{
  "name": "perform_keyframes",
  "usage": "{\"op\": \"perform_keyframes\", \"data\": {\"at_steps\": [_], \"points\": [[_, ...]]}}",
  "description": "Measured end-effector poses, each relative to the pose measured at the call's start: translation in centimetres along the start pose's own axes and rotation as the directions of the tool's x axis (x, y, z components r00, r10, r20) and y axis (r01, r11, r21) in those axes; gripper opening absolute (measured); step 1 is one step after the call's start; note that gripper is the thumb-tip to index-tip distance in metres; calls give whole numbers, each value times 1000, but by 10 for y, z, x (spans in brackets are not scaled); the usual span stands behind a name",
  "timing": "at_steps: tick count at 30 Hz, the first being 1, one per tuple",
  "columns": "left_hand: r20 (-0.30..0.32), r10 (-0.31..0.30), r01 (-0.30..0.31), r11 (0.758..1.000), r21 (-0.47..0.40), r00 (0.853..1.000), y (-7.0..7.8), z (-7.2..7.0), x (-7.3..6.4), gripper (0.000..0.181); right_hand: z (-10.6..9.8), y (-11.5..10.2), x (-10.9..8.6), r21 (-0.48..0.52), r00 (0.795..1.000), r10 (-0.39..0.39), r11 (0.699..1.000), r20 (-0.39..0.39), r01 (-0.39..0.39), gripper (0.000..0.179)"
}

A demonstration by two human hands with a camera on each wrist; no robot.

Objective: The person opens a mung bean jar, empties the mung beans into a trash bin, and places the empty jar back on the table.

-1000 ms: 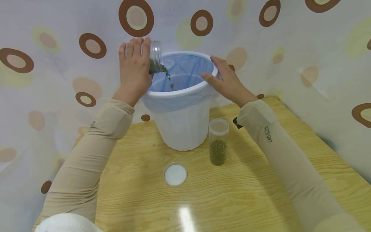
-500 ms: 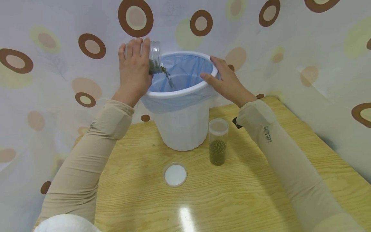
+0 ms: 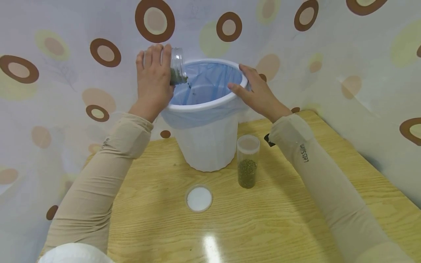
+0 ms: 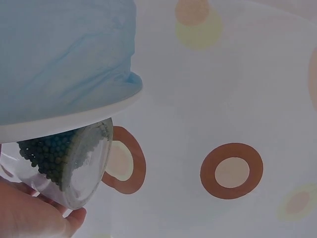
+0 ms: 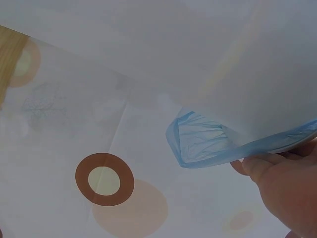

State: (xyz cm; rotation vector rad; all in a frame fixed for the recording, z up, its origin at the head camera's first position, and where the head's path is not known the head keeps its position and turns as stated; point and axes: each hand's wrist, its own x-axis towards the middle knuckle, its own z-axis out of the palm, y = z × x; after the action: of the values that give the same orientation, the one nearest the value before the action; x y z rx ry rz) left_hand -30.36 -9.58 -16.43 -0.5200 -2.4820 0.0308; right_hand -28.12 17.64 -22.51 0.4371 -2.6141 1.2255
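My left hand point(image 3: 154, 78) grips a clear jar point(image 3: 177, 64), tipped on its side over the left rim of a white trash bin point(image 3: 207, 146). Small green beans point(image 4: 47, 153) lie along the jar's lower side in the left wrist view, and a few drop from its mouth into the bin. A blue plastic liner point(image 3: 213, 78) covers the bin's inside and folds over its rim. My right hand point(image 3: 258, 91) holds the right side of the rim, thumb on the inner side and fingers over the outside. The right wrist view shows those fingers against the rim and liner.
A second clear jar point(image 3: 247, 173), partly filled with green beans, stands upright right of the bin. A round lid point(image 3: 199, 198) with a white inside lies in front, on the wooden table point(image 3: 158, 226). A wall covering point(image 3: 98, 22) with circle prints rises close behind.
The stream of beans from the jar has thinned to a few falling pieces. Both hands, the bin and the standing jar hold nearly the same places.
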Motion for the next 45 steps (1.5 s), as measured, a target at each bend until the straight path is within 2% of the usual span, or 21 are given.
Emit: {"op": "perform_keyframes", "data": {"at_steps": [7, 16, 45], "points": [[-28, 31, -31, 1000, 2, 999, 0, 2, 0, 81, 0, 0, 0, -4, 1000, -11, 1000, -8, 11, 84], [-24, 39, -38, 999, 20, 999, 1, 1, -1, 79, 0, 0, 0, -6, 1000, -19, 1000, -6, 19, 84], [-7, 30, -30, 999, 35, 1000, 2, 1, -1, 78, 1, -1, 0, -9, 1000, -25, 1000, -4, 25, 84]]}}
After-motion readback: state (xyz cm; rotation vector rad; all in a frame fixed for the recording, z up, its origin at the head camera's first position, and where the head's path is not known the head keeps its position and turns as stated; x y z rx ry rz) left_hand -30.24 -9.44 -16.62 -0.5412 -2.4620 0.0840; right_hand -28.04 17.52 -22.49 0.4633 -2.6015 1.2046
